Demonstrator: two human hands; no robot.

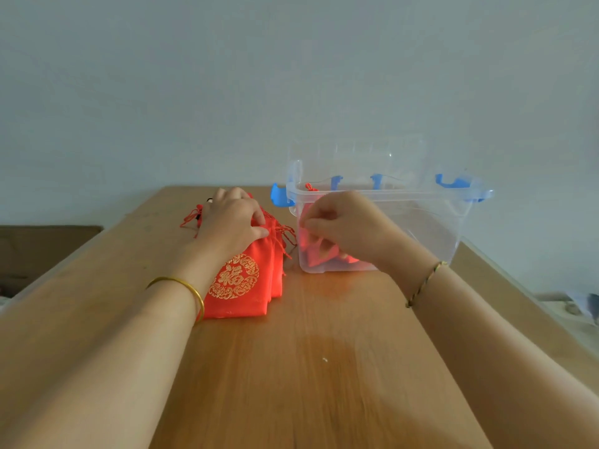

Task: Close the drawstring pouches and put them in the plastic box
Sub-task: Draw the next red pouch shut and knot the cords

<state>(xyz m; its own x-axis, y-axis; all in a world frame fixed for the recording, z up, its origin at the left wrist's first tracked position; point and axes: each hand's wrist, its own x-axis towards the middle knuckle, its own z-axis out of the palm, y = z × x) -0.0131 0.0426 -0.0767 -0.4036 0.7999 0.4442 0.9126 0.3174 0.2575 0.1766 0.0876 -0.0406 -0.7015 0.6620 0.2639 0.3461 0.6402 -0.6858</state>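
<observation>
Left hand [231,222] lay on a stack of red drawstring pouches [246,280] on the tabletop [324,367], fingers [259,233] curled and pinching the top pouch's neck; at least three pouch edges showed, exact count unclear. Right hand [343,226] was in front of the one clear plastic box [421,215], just right of the stack, fingers bent, grip unclear. Red pouches inside the box [311,254] were too blurred to count.

L hand [235,218] presses red pouches [241,280] on desk [324,367]; R hand [343,225] in front of plastic box [431,222] w/ pouches inside.
</observation>
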